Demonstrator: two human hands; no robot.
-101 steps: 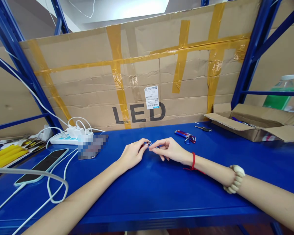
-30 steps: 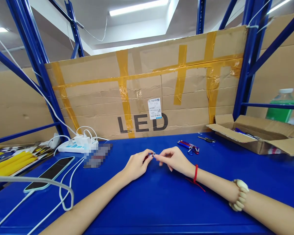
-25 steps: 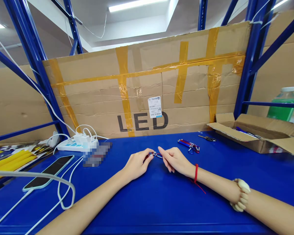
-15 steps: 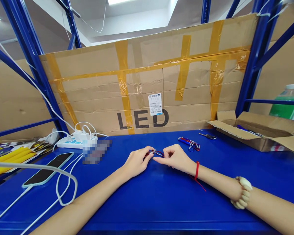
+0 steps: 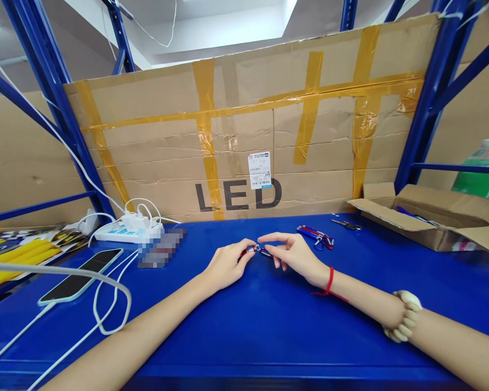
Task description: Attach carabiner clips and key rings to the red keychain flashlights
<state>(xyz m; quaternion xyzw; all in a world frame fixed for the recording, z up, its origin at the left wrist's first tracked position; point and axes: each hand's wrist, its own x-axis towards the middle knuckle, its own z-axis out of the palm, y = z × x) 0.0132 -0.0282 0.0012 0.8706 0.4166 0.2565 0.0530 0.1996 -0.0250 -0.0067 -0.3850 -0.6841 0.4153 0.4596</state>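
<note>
Head view: I see blue worktop (image 5: 269, 336), taped cardboard (image 5: 248, 130) behind, blue racking (image 5: 427, 108); left hand (image 5: 227, 264) and right hand (image 5: 292, 254) pinch small red keychain (image 5: 256, 250).

Small red keychain (image 5: 256, 250), probably pinched.

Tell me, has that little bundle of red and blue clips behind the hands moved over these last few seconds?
No. The bundle of red and blue clips lies on the blue table just left of the small dark key, as before; only the camera shifted.

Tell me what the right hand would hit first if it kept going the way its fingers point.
The right hand points leftward; it would likely meet the left hand, both already pinching the small red item.
</note>
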